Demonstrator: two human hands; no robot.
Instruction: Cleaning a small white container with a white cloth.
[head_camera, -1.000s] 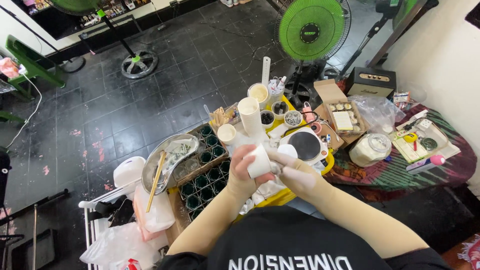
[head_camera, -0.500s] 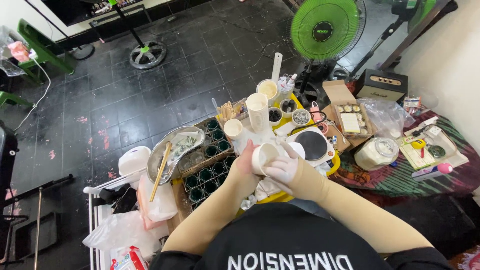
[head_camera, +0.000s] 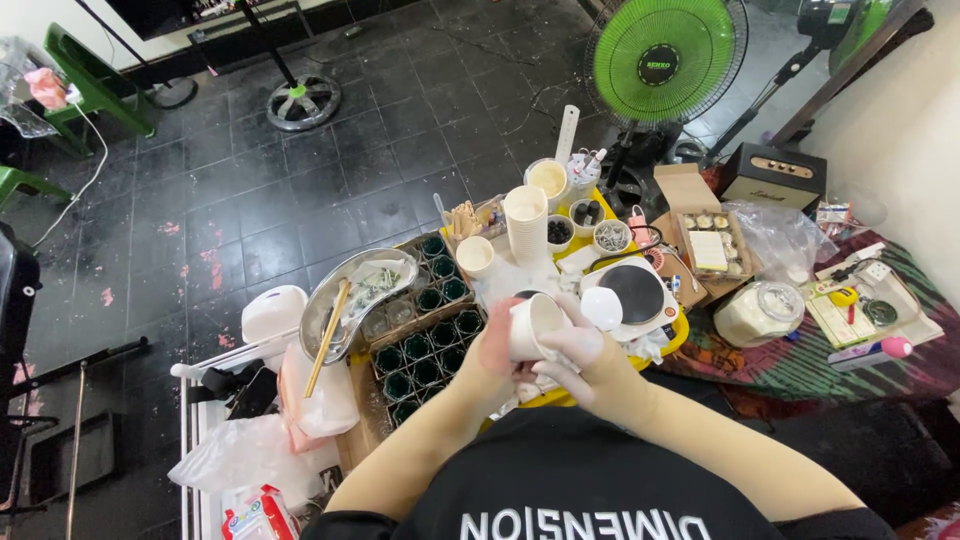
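Note:
My left hand (head_camera: 492, 352) grips a white paper cup (head_camera: 533, 322) tilted on its side with its mouth facing right. My right hand (head_camera: 572, 350) is shut on the same cup from below and the right, fingers near its rim. Both hands hover over the yellow tray (head_camera: 678, 336) just in front of my chest. A tall stack of white paper cups (head_camera: 525, 224) stands behind them, and a single cup (head_camera: 475, 256) stands to its left. A black round hot plate (head_camera: 637, 293) lies right of my hands.
A box of dark green glass jars (head_camera: 425, 340) sits left of my hands, with a metal tray and chopsticks (head_camera: 345, 305) beside it. A white lidded jar (head_camera: 757, 312), a cardboard box (head_camera: 704, 235), a green fan (head_camera: 663, 60) and plastic bags (head_camera: 250, 450) surround the table.
The cup in my hands has turned further onto its side and my hands have shifted slightly lower and left; the camera view has drifted.

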